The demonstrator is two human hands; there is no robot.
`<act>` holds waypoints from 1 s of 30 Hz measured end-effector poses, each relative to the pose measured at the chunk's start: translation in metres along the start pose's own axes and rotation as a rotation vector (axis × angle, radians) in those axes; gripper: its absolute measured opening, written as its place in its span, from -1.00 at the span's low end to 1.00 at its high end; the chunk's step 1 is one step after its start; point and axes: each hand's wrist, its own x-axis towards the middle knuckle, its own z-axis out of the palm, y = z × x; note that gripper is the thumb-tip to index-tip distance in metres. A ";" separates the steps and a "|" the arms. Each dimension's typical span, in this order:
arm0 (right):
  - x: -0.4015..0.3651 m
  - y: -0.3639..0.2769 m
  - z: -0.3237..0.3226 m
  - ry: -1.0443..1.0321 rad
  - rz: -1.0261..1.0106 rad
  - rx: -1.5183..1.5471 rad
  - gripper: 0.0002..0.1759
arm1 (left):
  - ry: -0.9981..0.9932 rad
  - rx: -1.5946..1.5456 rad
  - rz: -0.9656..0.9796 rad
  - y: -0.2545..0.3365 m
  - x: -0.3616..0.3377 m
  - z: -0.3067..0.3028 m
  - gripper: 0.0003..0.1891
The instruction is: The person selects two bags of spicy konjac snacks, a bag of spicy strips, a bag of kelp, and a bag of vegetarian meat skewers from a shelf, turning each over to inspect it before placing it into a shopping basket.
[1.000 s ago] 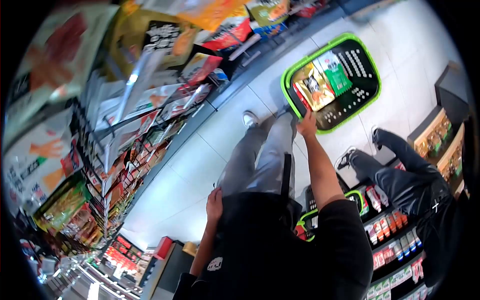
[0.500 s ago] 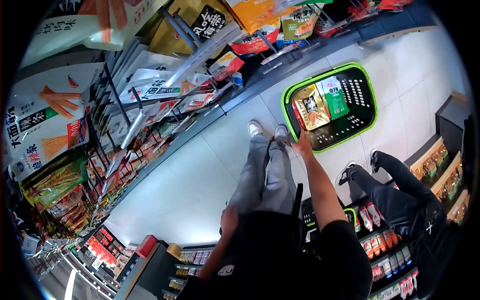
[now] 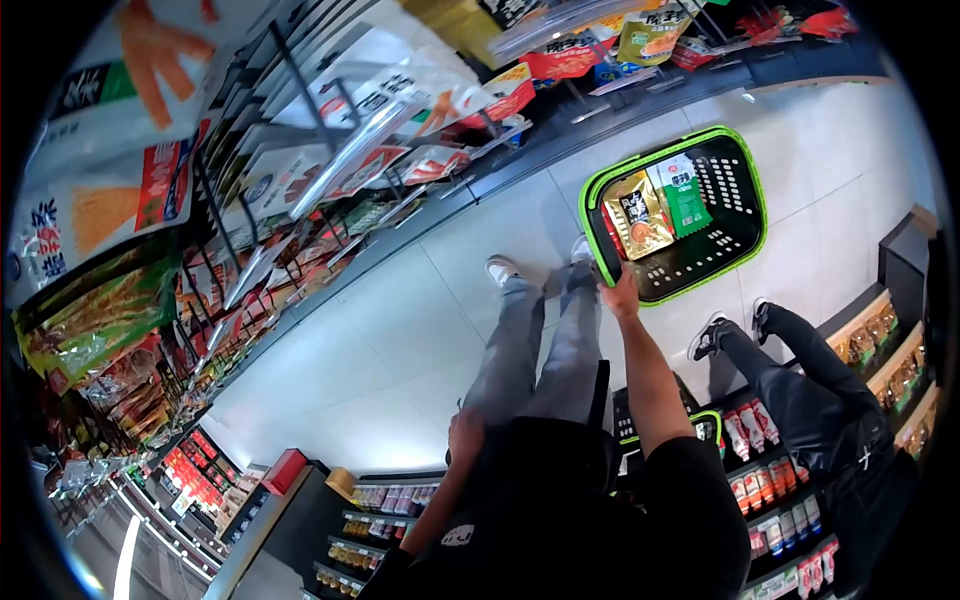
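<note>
My right hand grips the near rim of a black shopping basket with a bright green edge, fingers closed around it. Inside the basket lie a gold snack bag and a green-and-white snack bag, side by side. A strip of red packaging shows at the gold bag's left edge. Beside my thigh hangs my left hand; its fingers are mostly hidden from above, and no object shows in it.
Hanging snack bags crowd the rack at left and top. Another person's legs stand at right, near shelves of packaged goods. A second green-rimmed basket is partly hidden behind my arm. Pale floor tiles run along the aisle.
My feet have shifted in a step along the aisle. The rack at left has slid closer in view. The basket stays in my right hand, slightly further right in view.
</note>
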 end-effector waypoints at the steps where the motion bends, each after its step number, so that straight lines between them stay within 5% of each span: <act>1: -0.008 -0.001 0.002 0.021 0.011 0.000 -0.08 | 0.015 -0.049 0.012 -0.013 0.003 -0.005 -0.69; 10: -0.036 0.002 0.039 0.019 0.082 0.024 -0.14 | 0.047 -0.287 -0.047 -0.074 0.032 -0.037 -0.69; 16: -0.054 0.015 0.117 -0.118 -0.184 0.093 -0.08 | -0.007 -0.250 -0.010 -0.090 0.047 -0.040 -0.62; 18: -0.088 -0.035 0.097 -0.254 0.066 -0.058 0.08 | -0.016 -0.254 -0.031 -0.089 0.046 -0.043 -0.62; 30: -0.073 -0.032 0.115 -0.389 0.030 0.087 -0.10 | 0.005 -0.289 -0.022 -0.099 0.040 -0.041 -0.63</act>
